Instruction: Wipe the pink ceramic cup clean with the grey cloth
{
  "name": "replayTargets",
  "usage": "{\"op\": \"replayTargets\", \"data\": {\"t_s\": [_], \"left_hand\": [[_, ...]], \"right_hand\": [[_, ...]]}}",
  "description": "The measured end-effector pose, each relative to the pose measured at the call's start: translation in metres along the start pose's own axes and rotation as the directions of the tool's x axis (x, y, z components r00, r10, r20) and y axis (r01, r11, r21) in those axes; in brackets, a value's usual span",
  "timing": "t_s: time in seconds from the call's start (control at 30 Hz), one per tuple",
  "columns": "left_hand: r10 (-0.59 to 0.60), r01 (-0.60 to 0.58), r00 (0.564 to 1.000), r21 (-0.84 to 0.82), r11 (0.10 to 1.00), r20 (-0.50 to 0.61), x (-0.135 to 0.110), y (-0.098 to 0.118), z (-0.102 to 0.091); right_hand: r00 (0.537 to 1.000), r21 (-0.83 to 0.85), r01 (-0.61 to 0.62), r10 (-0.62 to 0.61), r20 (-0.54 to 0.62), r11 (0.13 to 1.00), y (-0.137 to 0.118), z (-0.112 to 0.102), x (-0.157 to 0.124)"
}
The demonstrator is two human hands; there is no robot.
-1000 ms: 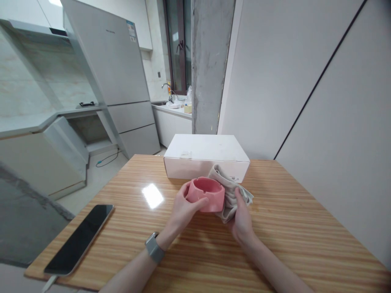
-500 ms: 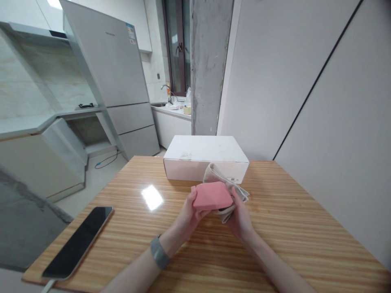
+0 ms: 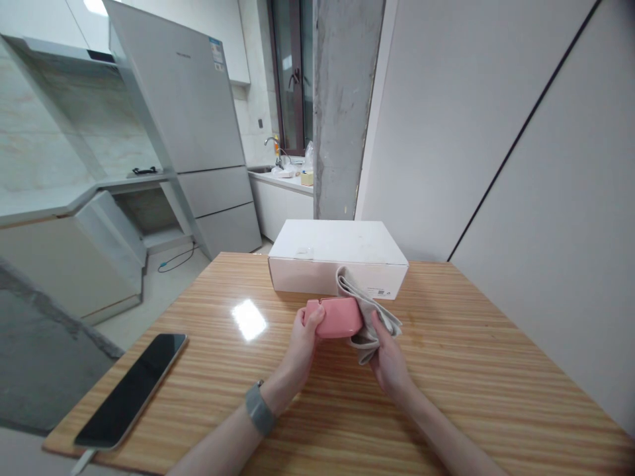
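Observation:
My left hand (image 3: 303,344) grips a pink ashtray-like bowl (image 3: 336,317) by its left side, holding it above the wooden table (image 3: 446,377) with its flat side toward me. My right hand (image 3: 387,360) is closed on a crumpled grey cloth (image 3: 370,316) pressed against the bowl's right side. The bowl's hollow is turned away and hidden. A grey watch sits on my left wrist.
A shut white cardboard box (image 3: 337,261) lies just behind my hands. A black phone (image 3: 131,389) with a cable lies near the table's front left corner. A white wall runs along the right; a refrigerator (image 3: 183,125) and kitchen counters stand beyond the table.
The pink bowl was upright with its hollow showing, then turned over in my left hand so its flat side faces me. The cloth stays against its right side.

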State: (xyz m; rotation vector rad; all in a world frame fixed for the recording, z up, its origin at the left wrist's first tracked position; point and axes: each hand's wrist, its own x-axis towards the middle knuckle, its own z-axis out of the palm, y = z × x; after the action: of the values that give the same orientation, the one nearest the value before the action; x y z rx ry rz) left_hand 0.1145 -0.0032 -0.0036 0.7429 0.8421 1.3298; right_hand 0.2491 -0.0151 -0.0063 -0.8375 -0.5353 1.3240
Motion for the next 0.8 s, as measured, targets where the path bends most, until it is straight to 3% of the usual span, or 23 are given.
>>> {"op": "replayTargets", "data": {"t_s": [0.2,0.27,0.37,0.47,0.6,0.7,0.8], "left_hand": [[-0.076,0.082,0.980,-0.022,0.996,0.182,0.003,0.005,-0.003],[-0.087,0.086,0.976,0.014,0.996,0.198,0.004,0.004,-0.005],[-0.044,0.039,0.979,0.029,0.999,0.197,0.002,0.003,-0.005],[0.015,-0.004,0.963,-0.042,0.999,0.269,-0.003,0.004,-0.003],[-0.070,0.133,0.929,-0.151,0.980,0.363,-0.006,0.004,-0.001],[-0.131,0.198,0.922,-0.153,0.968,0.364,-0.006,0.003,0.000],[-0.078,0.115,0.959,-0.124,0.986,0.271,-0.007,0.003,0.001]], "right_hand": [[0.999,0.013,0.024,-0.024,-0.049,1.000,0.000,-0.006,0.007],[0.999,0.050,0.006,-0.005,-0.034,0.999,-0.005,-0.007,0.010],[0.999,0.074,-0.029,0.027,0.019,0.997,-0.011,-0.004,0.010],[0.997,0.062,-0.022,0.018,0.078,0.998,-0.014,0.000,0.007],[0.998,0.056,-0.016,0.012,0.065,0.998,-0.013,0.002,0.005],[0.999,0.054,-0.014,0.012,0.048,0.998,-0.011,0.001,0.005],[0.998,0.036,-0.014,0.011,0.066,0.999,-0.011,0.003,0.005]]}}
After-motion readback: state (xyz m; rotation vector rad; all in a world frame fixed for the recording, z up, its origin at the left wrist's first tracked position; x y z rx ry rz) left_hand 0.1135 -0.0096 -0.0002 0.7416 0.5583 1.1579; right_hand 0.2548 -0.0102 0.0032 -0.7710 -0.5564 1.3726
